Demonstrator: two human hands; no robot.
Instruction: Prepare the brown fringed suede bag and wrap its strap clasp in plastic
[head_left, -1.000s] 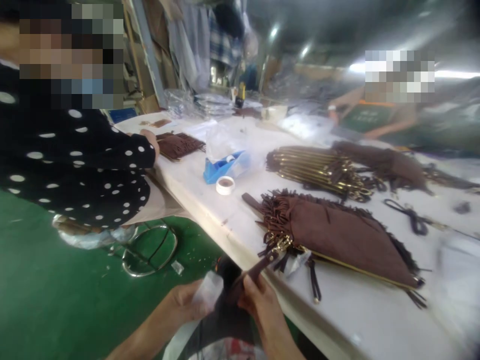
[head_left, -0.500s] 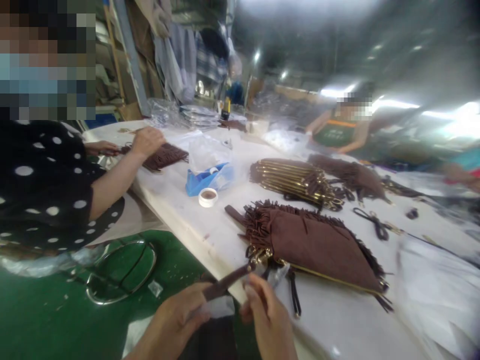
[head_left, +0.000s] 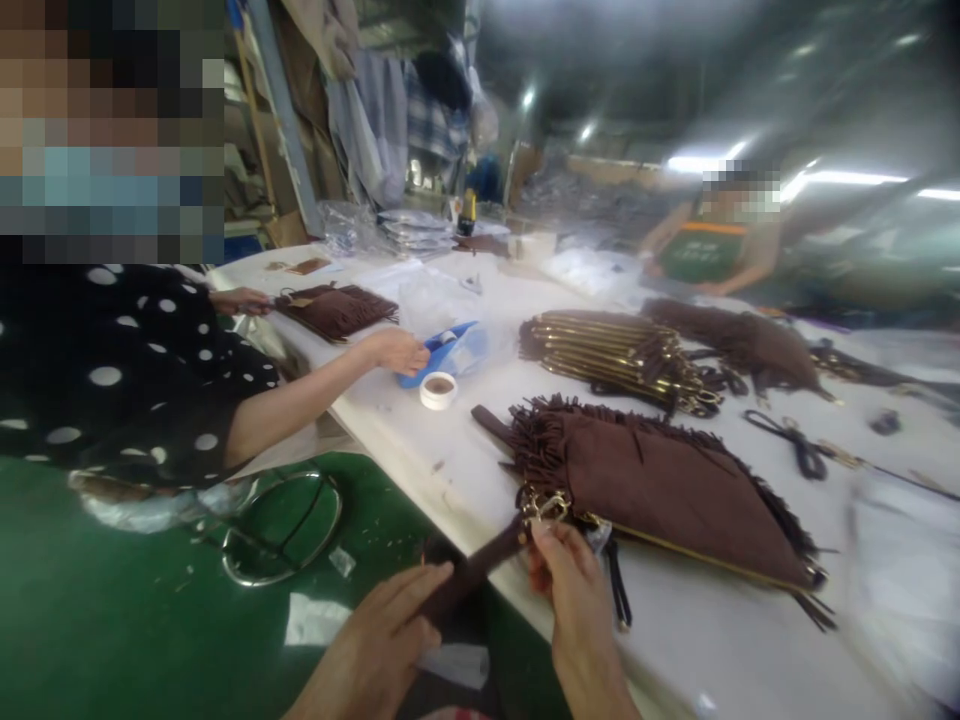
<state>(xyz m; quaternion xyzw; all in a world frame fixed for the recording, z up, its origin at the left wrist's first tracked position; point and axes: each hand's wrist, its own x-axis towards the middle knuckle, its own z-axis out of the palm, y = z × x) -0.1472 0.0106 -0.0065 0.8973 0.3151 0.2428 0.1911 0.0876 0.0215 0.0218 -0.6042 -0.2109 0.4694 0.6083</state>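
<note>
My left hand [head_left: 379, 635] is closed round a brown strap [head_left: 480, 562] near the table's front edge. The fingers of my right hand [head_left: 577, 600] pinch the gold metal clasp [head_left: 553, 506] at the strap's far end. Just beyond lies a brown fringed bag [head_left: 667, 490] with a gold zip along its near side. A dark cord [head_left: 619, 585] hangs from the bag beside my right hand. Under my left hand shows a piece of clear plastic [head_left: 459, 662].
A co-worker's hand [head_left: 397, 352] touches a blue tape dispenser [head_left: 450, 350], with a white tape roll [head_left: 438, 391] close by. Stacked bags with gold zips [head_left: 600, 345] lie behind mine. A metal-framed stool [head_left: 281, 530] stands left of the table [head_left: 405, 450]. Another person works opposite.
My right hand has moved up to the clasp at the strap's end. The co-worker's near hand has gone from the fringed bag to the tape dispenser. The view has shifted slightly.
</note>
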